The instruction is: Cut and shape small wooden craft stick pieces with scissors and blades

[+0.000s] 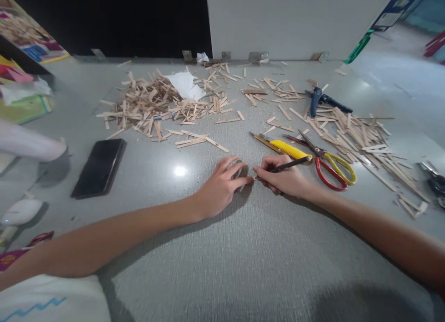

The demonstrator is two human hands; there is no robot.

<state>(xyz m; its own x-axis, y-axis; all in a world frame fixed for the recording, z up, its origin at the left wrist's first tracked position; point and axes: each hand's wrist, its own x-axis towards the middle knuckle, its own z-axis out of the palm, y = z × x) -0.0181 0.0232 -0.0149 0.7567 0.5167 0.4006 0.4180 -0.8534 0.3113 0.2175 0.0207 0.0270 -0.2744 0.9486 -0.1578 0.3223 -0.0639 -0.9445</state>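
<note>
My right hand (287, 176) grips a slim black pencil (292, 164), its writing end low near the table. Close to that end, my left hand (222, 185) rests on the grey table (215, 262) with curled fingers and the thumb reaching toward the right hand. A tiny pale bit shows by the thumb tip, too small to make out. Just beyond the right hand lies a yellow box cutter (290, 149). Beside it are scissors (333, 167) with one red and one yellow handle.
A heap of short wooden sticks (146, 104) with white paper (186, 85) lies at back left. More sticks (361, 132) spread at right near blue-handled cutters (316, 101). A black phone (99, 169) lies left; another person's arm (31, 141) reaches in there. A panel (278, 21) stands behind.
</note>
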